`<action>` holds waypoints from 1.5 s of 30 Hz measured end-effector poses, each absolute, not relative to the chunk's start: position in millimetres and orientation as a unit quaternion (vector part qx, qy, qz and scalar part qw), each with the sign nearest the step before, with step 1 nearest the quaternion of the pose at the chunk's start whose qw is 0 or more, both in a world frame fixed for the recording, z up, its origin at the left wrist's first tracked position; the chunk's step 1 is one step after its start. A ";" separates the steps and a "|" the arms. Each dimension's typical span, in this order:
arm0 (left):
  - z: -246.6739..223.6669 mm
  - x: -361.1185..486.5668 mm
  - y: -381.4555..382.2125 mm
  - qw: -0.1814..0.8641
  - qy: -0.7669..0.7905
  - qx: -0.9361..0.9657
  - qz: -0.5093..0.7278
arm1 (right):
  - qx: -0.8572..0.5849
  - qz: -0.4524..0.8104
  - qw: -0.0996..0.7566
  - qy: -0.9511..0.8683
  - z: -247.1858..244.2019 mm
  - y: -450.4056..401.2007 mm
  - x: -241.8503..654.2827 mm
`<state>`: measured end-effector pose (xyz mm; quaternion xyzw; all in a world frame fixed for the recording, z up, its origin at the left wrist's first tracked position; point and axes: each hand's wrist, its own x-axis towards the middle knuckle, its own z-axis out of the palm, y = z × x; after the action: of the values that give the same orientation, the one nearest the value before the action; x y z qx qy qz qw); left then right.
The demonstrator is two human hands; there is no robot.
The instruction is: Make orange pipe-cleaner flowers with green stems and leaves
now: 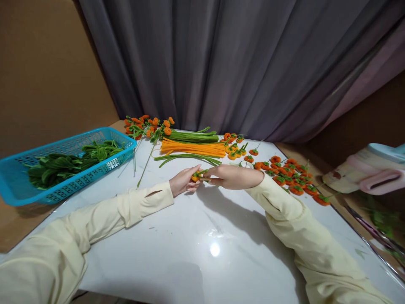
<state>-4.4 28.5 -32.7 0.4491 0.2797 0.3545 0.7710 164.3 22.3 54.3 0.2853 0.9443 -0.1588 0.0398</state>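
Above the middle of the white table, my left hand [185,180] pinches a small yellow-orange pipe-cleaner flower [196,175] with green on it. My right hand [233,176] meets it from the right, fingers closed on the flower's green stem part; the fingers partly hide the exact grip. Just beyond my hands lie a bundle of orange pipe cleaners [193,147], a bundle of green pipe cleaners [193,136] and a few loose green ones [186,157]. Several yellow-orange flower heads [233,154] with green stems sit behind my right hand.
A blue basket [91,179] with green pipe-cleaner leaves [57,166] stands at the left. Many orange flowers [289,175] lie at the right, more orange flowers [152,124] at the back left. A tumbler [344,173] and scissors [373,230] are on the right side, before a grey curtain [196,63].
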 end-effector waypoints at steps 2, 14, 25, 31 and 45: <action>-33.2 -3.8 27.1 0.757 0.290 0.453 0.370 | 0.304 -0.155 0.057 0.938 56.1 19.1 160.8; -32.8 -0.2 21.7 0.707 0.337 0.460 0.419 | 0.290 -0.167 0.041 0.942 59.4 7.9 155.9; -27.7 1.6 20.0 0.709 0.340 0.457 0.416 | 0.337 -0.144 0.010 0.931 55.9 6.3 150.4; -26.3 2.6 19.4 0.710 0.339 0.441 0.431 | 0.368 -0.104 -0.031 0.923 49.2 4.9 147.6; -30.6 2.7 21.8 0.713 0.329 0.439 0.437 | 0.396 -0.224 -0.069 0.888 49.6 11.9 145.2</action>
<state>2.7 21.8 -30.6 0.4392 0.3291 0.4370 0.7126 145.2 11.9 49.6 0.3955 0.8882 -0.2236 -0.0688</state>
